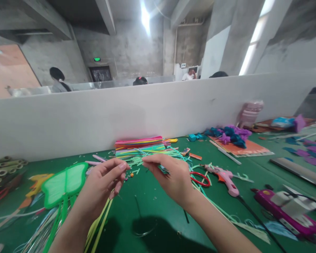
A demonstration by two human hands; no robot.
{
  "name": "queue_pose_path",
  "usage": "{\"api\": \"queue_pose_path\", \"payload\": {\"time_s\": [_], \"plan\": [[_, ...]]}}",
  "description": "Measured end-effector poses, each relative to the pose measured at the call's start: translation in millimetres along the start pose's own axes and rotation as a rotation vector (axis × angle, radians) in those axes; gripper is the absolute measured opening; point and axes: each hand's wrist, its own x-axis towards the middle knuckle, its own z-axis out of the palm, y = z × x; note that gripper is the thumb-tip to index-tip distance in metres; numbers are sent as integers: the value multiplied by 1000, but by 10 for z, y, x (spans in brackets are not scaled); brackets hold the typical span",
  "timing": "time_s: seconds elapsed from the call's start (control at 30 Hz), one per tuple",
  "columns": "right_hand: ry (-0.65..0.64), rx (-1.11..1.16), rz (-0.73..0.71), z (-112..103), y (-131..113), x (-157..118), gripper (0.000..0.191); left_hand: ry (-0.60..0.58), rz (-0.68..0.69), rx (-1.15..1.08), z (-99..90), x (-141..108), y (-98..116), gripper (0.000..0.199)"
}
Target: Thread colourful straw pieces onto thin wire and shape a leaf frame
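Observation:
My left hand (102,186) is raised over the green table, thumb and forefinger pinched together; whatever sits between them is too small to name. To its right, my right hand (171,175) also has its fingertips pressed together, with anything in them too small to make out. The two hands are apart. Yellow-green strips (101,225) run below my left hand. Just beyond the gap between the hands lie an orange bead (132,174) and short pale green pieces (137,161). A thin clear loop (144,233) shows faintly on the table between my forearms.
Coloured strips (139,142) lie against the white partition (147,112). At left are a green mesh shape (64,184) and a yellow glue gun (38,182). A pink glue gun (226,177), red ring (200,179) and purple power strip (287,214) lie right. People show beyond the partition.

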Motion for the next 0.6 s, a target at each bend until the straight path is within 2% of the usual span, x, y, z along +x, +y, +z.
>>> {"api": "queue_pose_path", "payload": {"time_s": [0.3, 0.6], "plan": [[-77, 70, 185, -24, -5, 21, 5, -33, 26, 56, 7, -32, -4, 32], [-163, 445, 567, -9, -134, 49, 8, 85, 271, 277, 83, -69, -38, 29]]}}
